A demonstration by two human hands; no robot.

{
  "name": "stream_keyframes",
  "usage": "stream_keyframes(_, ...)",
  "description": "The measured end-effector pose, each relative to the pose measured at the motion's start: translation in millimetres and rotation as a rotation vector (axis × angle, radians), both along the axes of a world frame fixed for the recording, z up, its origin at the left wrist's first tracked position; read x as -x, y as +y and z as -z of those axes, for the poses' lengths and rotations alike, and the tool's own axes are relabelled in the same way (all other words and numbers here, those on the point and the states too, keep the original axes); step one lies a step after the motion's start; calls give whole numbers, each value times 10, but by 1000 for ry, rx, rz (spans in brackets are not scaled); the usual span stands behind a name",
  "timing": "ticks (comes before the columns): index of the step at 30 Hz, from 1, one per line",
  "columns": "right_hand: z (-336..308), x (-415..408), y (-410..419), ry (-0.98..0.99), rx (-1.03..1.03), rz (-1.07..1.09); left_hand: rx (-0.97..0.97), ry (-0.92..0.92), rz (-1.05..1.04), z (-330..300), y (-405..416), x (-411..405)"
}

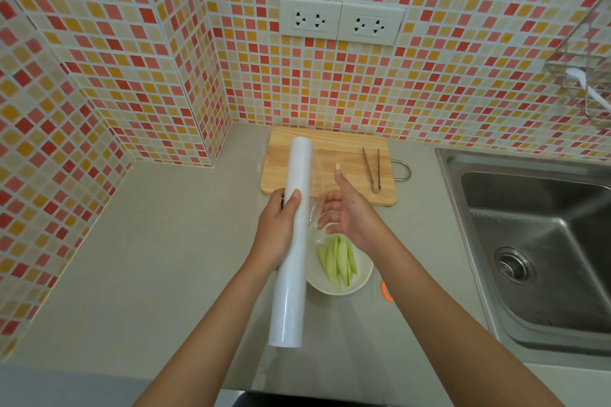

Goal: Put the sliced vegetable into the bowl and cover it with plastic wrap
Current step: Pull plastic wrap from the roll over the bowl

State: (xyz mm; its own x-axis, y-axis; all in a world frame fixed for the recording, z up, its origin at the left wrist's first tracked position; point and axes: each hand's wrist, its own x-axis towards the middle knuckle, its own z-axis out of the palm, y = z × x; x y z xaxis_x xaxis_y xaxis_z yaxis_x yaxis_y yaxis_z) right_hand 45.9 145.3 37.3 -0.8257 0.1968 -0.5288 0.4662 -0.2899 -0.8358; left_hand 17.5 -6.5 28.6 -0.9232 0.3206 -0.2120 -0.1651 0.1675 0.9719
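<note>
Your left hand (277, 228) grips the wrap roll (292, 241); your open right hand (347, 208) touches film above the bowl (360, 277), tongs (373, 169) lying on the board (330, 145) behind.

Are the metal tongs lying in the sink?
No, the tongs lie on the wooden cutting board by the wall, while the sink to the right holds none.

board (344, 149): pale wood, matt | sink (542, 228): brushed metal | tongs (373, 168): metal | counter (148, 258): matt grey (smooth)
</note>
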Motion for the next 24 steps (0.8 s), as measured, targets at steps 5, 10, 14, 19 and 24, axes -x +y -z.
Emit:
stream_keyframes(5,47,-202,-192,150,-112,-6,8,1,-14,1,2,44)
stream_keyframes(10,38,-229,-278,139,-222,213,10,-72,14,29,-3,97)
stream_keyframes(14,61,-213,-329,169,-418,297,-69,-227,38,-21,43,80)
stream_keyframes(19,69,-210,-362,134,-427,279,-102,-127,68,-57,50,122)
stream_keyframes(24,8,-282,-356,90,-183,124,-82,-74,-2,-83,48,219)
